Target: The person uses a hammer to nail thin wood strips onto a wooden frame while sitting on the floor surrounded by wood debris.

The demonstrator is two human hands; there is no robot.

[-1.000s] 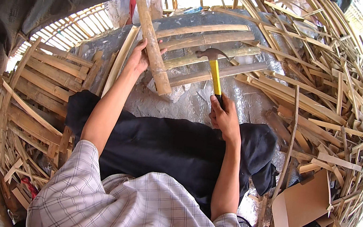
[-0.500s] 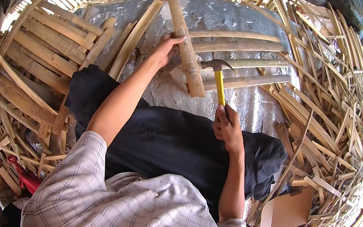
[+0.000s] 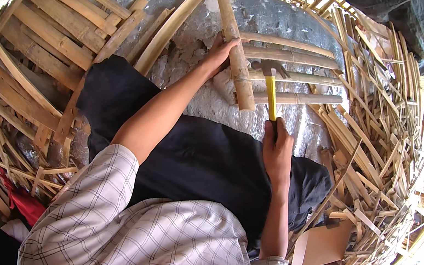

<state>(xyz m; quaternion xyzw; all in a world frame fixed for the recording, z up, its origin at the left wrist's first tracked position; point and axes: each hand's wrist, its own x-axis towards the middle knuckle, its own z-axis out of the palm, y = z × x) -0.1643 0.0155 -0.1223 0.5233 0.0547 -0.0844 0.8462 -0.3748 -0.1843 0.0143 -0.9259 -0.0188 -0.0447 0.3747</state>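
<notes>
My left hand (image 3: 223, 54) is closed round a split bamboo rail (image 3: 243, 76) that slants away from me. Several bamboo slats (image 3: 296, 58) stretch to the right from this rail, side by side with gaps between them. In my right hand (image 3: 278, 151) is a claw hammer (image 3: 272, 95) with a yellow and black handle, gripped low. Its dark head is raised beside the rail, over the slats, slightly blurred. A black cloth (image 3: 197, 155) covers my lap in front of the slatted piece.
On the left leans a slatted bamboo panel (image 3: 59, 30), with a long split bamboo length (image 3: 176, 27) beside it. Piles of thin bamboo strips (image 3: 374, 158) lie along the right. A cardboard piece (image 3: 323, 244) and a red cloth (image 3: 23, 202) are low at the sides.
The hammer has shifted right, off the rail's edge, and its head has turned. My left hand keeps its grip on the rail. The whole view has shifted a little.
</notes>
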